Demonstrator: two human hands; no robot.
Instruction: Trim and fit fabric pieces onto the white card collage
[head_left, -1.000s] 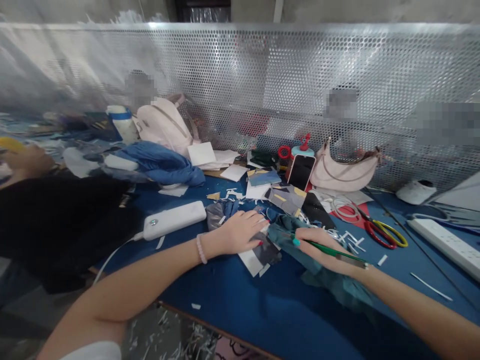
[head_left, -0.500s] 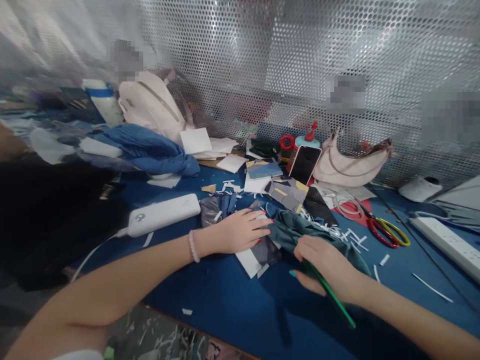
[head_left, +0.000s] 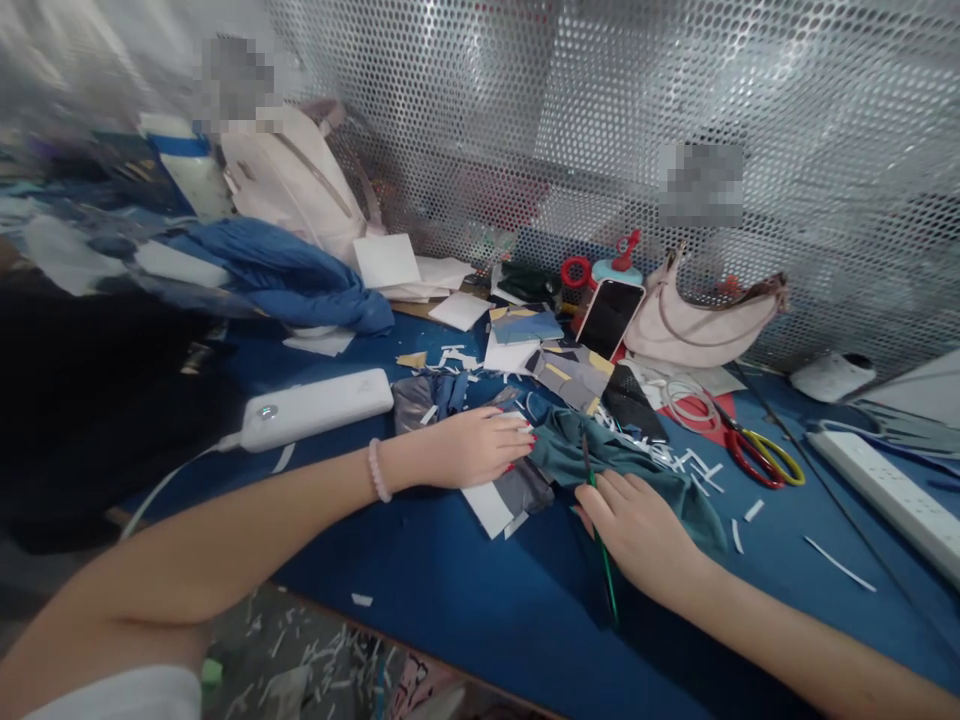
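Note:
My left hand lies palm down with fingers stretched out over a small pile of grey-blue fabric and white card. What is under the palm is hidden. In my right hand is a slim green tool with a dark, narrow pointed tip; its exact kind is not clear. The tip rests over a crumpled teal cloth, just right of the left fingertips. A dark grey fabric piece sits behind the left wrist.
A white power bank with a cable lies left. Red-and-yellow-handled scissors and a power strip are on the right. Behind stand a phone, a handbag and a backpack. Paper scraps litter the blue table.
My right hand has turned the green tool more upright, and its dark tip now shows over the teal cloth. The left hand keeps its place on the pile. The view has shifted slightly.

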